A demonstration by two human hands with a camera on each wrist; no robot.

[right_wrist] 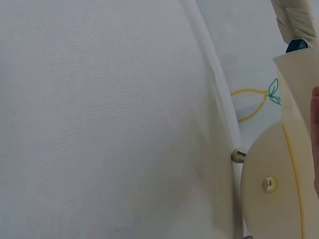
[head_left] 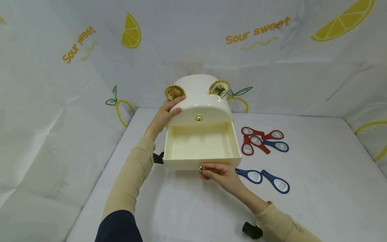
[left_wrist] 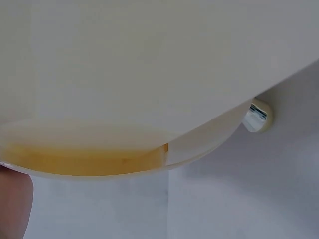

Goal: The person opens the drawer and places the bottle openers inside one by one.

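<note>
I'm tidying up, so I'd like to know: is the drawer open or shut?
Open: the drawer juts out from the white box, its inside showing, and the right hand holds its knob.

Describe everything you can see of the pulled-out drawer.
The drawer is cream and looks like smooth plastic: a wide, open-topped tray with a broad floor, thin walls and a small round, shiny gold-coloured knob at the middle of its front. It extends toward the person from below the front face of the rounded cream box. No items show inside. The right hand pinches the knob.
</note>
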